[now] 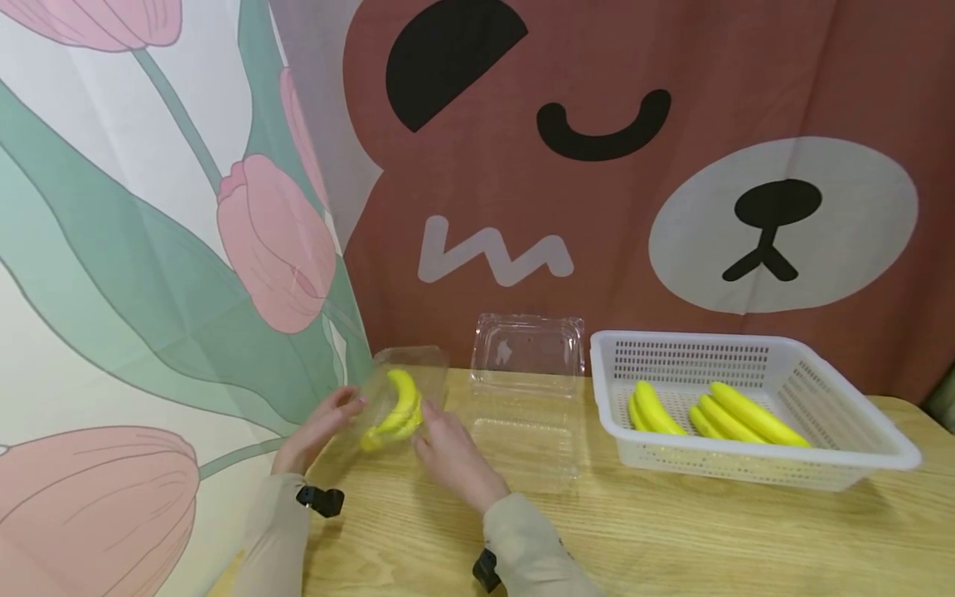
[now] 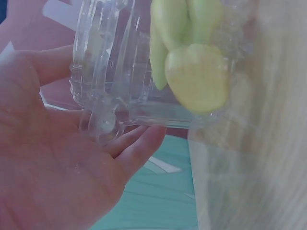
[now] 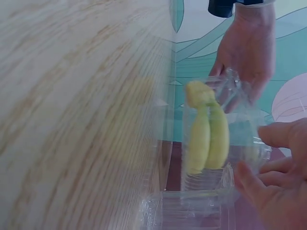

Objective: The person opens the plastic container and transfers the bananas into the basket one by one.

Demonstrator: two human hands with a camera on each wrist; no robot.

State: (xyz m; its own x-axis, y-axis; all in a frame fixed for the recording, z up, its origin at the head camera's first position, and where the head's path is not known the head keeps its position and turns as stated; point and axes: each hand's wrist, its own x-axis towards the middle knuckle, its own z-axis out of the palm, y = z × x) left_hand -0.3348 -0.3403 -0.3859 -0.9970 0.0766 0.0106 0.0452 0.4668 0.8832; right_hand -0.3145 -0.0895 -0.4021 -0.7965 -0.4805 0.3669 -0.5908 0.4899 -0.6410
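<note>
A clear plastic clamshell box [image 1: 440, 358] is between both hands on the left part of the table, with a small bunch of yellow bananas [image 1: 403, 400] inside. My left hand [image 1: 326, 427] holds its left end; the left wrist view shows thumb and fingers about the corner of the rim. On the opposite side, my right hand [image 1: 457, 460] grips the edge, its fingertips on the clear plastic in the right wrist view. Bananas show through the wall in both wrist views. The box looks folded over the fruit; whether its rim is fastened I cannot tell.
A second clear clamshell box [image 1: 526, 390] stands with its lid raised, right of my hands. Farther right is a white perforated basket [image 1: 753, 464] holding several bananas [image 1: 746, 419]. Printed cloths [image 1: 477, 315] hang behind and left of the wooden table [image 1: 671, 531].
</note>
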